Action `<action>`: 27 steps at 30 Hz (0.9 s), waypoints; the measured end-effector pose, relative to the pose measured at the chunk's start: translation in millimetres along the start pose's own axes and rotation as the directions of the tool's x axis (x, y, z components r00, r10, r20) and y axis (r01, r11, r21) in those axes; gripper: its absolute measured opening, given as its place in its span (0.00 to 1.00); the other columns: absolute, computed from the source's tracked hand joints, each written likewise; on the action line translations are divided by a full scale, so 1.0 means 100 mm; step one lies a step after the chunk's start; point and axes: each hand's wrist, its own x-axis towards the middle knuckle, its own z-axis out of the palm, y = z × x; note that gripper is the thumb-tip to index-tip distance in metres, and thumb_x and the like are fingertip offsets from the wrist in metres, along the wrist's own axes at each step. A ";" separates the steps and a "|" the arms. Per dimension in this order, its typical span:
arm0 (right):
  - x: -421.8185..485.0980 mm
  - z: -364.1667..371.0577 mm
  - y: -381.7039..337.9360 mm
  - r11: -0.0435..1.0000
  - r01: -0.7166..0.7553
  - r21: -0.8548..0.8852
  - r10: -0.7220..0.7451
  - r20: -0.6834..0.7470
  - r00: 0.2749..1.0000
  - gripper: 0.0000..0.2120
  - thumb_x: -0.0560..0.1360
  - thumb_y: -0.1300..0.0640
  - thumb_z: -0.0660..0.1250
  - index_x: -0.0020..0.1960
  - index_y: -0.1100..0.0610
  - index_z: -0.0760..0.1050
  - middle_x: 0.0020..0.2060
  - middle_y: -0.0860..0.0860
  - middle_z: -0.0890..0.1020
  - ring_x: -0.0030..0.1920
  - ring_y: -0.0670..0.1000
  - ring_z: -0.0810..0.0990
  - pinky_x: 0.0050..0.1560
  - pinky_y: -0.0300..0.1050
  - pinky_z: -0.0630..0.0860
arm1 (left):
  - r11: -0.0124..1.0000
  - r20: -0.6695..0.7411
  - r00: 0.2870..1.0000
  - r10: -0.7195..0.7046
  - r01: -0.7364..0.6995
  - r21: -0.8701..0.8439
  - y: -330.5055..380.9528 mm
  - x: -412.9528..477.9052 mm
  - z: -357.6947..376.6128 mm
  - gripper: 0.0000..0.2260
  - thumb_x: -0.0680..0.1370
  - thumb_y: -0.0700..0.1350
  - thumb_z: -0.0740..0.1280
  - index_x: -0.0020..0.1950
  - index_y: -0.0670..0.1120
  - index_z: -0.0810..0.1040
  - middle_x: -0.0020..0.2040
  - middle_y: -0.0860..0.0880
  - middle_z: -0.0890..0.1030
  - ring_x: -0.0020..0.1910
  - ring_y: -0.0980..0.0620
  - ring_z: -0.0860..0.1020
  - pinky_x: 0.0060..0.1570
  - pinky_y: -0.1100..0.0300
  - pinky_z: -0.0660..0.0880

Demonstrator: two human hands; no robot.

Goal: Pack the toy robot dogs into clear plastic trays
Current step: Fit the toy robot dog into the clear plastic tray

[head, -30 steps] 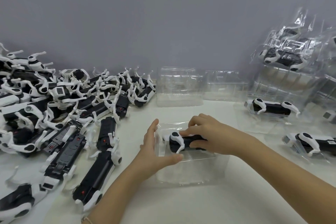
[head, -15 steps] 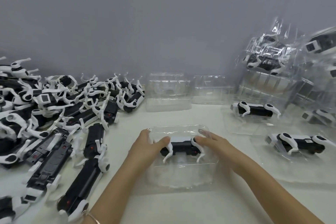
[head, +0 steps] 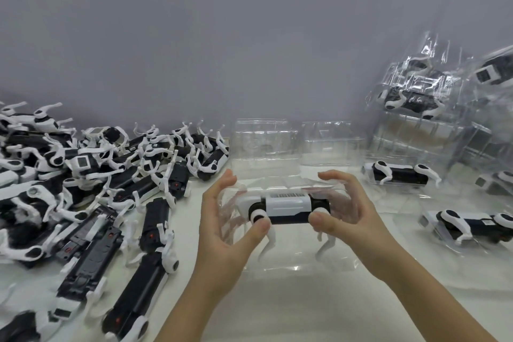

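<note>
Tray (head: 291,258) w/ dog (head: 287,207) now lifted, both hands (head: 222,219).

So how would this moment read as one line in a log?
step: seating toy dog in clear tray | left hand: holding | right hand: holding | unpacked pile: left

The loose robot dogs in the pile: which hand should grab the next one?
Probably the left hand. The pile of loose dogs lies right beside it, while the right hand sits nearer the packed trays. Both hands now hold the tray with a dog.
</note>
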 end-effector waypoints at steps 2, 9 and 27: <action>0.01 0.00 0.00 0.999 -0.004 -0.036 0.003 -0.015 1.000 0.27 0.59 0.46 0.79 0.55 0.37 0.73 0.54 0.46 0.84 0.46 0.45 0.83 0.47 0.34 0.76 | 0.999 -0.010 1.000 -0.029 0.028 -0.038 -0.06 0.00 0.02 0.29 0.68 0.42 0.74 0.66 0.57 0.69 0.64 0.63 0.74 0.61 0.61 0.77 0.54 0.69 0.73; 0.27 -0.10 0.10 0.957 -0.286 0.046 0.284 0.034 0.958 0.34 0.59 0.47 0.77 0.63 0.37 0.70 0.58 0.51 0.81 0.48 0.52 0.85 0.44 0.54 0.83 | 0.962 -0.039 0.963 -0.268 0.265 -0.064 -0.24 0.28 0.05 0.26 0.65 0.46 0.78 0.57 0.66 0.74 0.67 0.59 0.71 0.59 0.63 0.75 0.57 0.63 0.74; 0.54 -0.27 0.29 0.851 -0.478 0.218 0.474 0.073 0.877 0.24 0.65 0.50 0.77 0.60 0.45 0.77 0.50 0.53 0.85 0.45 0.60 0.86 0.42 0.55 0.82 | 0.843 0.091 0.885 -0.456 0.463 -0.273 -0.17 0.56 0.08 0.28 0.70 0.54 0.71 0.69 0.63 0.70 0.71 0.60 0.67 0.71 0.56 0.65 0.64 0.54 0.65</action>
